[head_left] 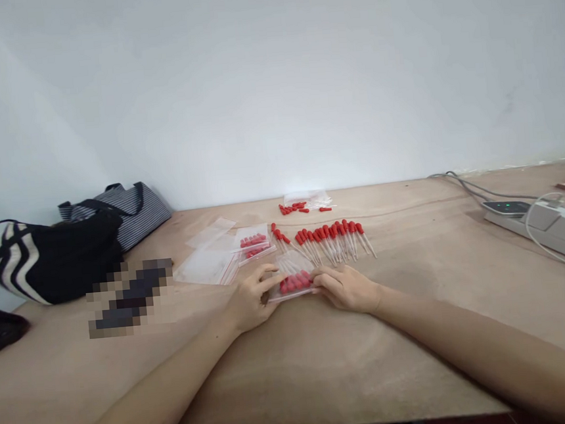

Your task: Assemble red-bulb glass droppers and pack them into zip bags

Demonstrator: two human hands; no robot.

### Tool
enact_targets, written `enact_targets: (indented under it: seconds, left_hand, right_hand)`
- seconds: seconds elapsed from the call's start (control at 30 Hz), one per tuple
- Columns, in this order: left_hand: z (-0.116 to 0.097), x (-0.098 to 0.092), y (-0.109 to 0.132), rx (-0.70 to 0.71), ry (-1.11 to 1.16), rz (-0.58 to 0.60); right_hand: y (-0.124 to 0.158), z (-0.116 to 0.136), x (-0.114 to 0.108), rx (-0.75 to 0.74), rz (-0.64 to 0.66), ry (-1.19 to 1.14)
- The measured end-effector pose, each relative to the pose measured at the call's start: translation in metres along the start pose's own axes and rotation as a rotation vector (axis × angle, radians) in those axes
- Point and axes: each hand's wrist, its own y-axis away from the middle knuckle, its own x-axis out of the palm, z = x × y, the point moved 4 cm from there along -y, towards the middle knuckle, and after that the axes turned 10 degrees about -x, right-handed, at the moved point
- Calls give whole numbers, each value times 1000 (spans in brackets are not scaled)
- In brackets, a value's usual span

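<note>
Between my hands is a clear zip bag [296, 282] holding several red-bulbed droppers, with the bulbs toward me and the pale tubes pointing away. My left hand [254, 299] grips the bag's left side, fingers curled over its edge. At the opposite side, my right hand [346, 288] pinches the bag near its right corner. Just beyond, a row of loose droppers [331, 234] with red rubber bulbs lies on the table. Left of them are filled bags [254, 242] with red bulbs inside, beside flat clear zip bags [203, 265].
Loose red bulbs [292, 208] and thin tubes [318, 201] lie near the wall. A black bag [69, 257] and a striped bag [139, 214] stand at left, near a blurred dark object [134, 297]. At right are a power strip [551, 234], cables and a phone-like device [507, 208].
</note>
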Motion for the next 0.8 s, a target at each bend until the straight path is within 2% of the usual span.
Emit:
enact_targets:
  seconds: [0.1,0.23,0.27,0.33,0.43,0.47,0.53,0.6,0.7,0.8]
  left_hand:
    - [-1,-3,0,-9,166,-3]
    - [-7,-8,-2,-74,432,208]
    - [-8,-8,-2,-114,500,231]
    - [-8,-7,-2,-273,624,182]
    - [-7,1,6,-629,738,47]
    - [-8,2,10,-709,753,15]
    - [-12,-2,14,-778,747,-25]
    - [-12,-13,13,-787,728,-27]
    - [10,-32,0,-831,712,-40]
    - [54,-46,-28,-930,644,-142]
  right_hand:
    - [-1,4,0,49,-32,-162]
    - [0,5,-1,58,-77,-283]
    - [-1,6,-1,56,-74,-289]
    - [-3,8,-1,38,-57,-276]
    - [-7,13,-1,-22,-27,-229]
    - [-9,14,-2,-41,-22,-210]
    - [-10,15,-3,-63,-19,-175]
    - [-11,14,-4,-64,-8,-153]
    - [-11,11,-3,-51,16,-144]
    - [-11,10,-2,-40,25,-140]
